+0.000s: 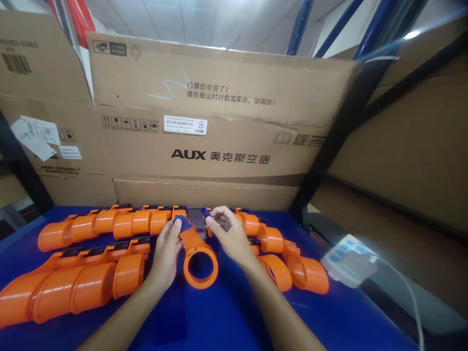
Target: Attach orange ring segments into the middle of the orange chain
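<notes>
Near the middle of the blue table, my left hand (167, 251) pinches the dark blue end of an orange ring-shaped part (201, 282). The part's round open ring points down toward me. My right hand (229, 231) holds a small dark blue piece (205, 212) between thumb and fingertips, just right of the orange part and apart from it. Behind both hands lies a flat dark device with a screen (196, 218), partly covered by the fingers.
Rows of orange ring parts (93, 287) with dark clips lie at the left, and more orange parts (310, 275) at the right. A cardboard sheet (146, 168) stands behind the blue table (219, 326). A white box with a cable (349, 261) sits at the right edge.
</notes>
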### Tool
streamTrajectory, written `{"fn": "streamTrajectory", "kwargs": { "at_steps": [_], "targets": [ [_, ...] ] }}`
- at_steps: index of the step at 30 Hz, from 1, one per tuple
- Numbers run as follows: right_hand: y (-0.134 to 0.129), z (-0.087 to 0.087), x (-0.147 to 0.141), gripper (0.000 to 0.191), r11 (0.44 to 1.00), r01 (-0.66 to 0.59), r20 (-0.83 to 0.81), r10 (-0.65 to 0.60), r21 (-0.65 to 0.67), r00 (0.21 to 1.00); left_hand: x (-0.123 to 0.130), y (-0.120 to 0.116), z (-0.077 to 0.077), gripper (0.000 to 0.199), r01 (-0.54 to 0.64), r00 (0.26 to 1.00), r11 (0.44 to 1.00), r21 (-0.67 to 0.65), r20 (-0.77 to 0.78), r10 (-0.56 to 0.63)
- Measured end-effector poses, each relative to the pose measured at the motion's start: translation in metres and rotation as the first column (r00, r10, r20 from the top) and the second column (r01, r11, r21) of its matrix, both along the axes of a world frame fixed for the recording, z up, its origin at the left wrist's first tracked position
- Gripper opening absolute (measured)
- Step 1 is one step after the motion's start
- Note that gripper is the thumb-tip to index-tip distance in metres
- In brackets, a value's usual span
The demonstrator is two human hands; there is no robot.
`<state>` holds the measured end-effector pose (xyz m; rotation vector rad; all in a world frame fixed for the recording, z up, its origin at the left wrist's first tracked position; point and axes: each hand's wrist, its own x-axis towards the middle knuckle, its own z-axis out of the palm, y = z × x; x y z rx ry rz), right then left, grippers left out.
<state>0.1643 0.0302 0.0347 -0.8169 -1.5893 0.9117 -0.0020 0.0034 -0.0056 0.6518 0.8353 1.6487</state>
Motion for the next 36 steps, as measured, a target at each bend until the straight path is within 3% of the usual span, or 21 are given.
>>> {"fn": "streamTrajectory", "kwargs": {
  "at_steps": [6,19,26,31,36],
  "targets": [
    [-0.009,0.007,0.003,0.028,0.992,-0.021,0.102,0.008,0.124,0.995,0.001,-0.005,0.003,0.049,-0.02,0.997,0.999,0.042,-0.079,0.023],
    [-0.013,0.006,0.0,0.026,0.994,0.006,0.124,-0.019,0.105,0.992,0.002,-0.007,0.006,0.05,-0.001,0.993,0.999,0.048,-0.114,0.007],
    [-0.012,0.007,0.0,0.029,0.995,-0.079,0.145,0.069,0.062,0.987,0.001,-0.008,0.002,0.05,0.02,0.997,0.993,0.116,-0.071,-0.012],
    [-0.016,0.009,0.0,0.034,0.984,-0.168,0.213,0.153,0.057,0.965,-0.003,-0.005,-0.005,0.053,-0.034,0.999,0.983,0.182,-0.021,0.039],
    [-0.022,0.011,0.001,0.04,0.982,-0.09,0.372,0.022,0.168,0.928,-0.002,-0.008,0.0,0.064,0.086,0.996,0.967,0.241,-0.014,-0.085]
  ]
}}
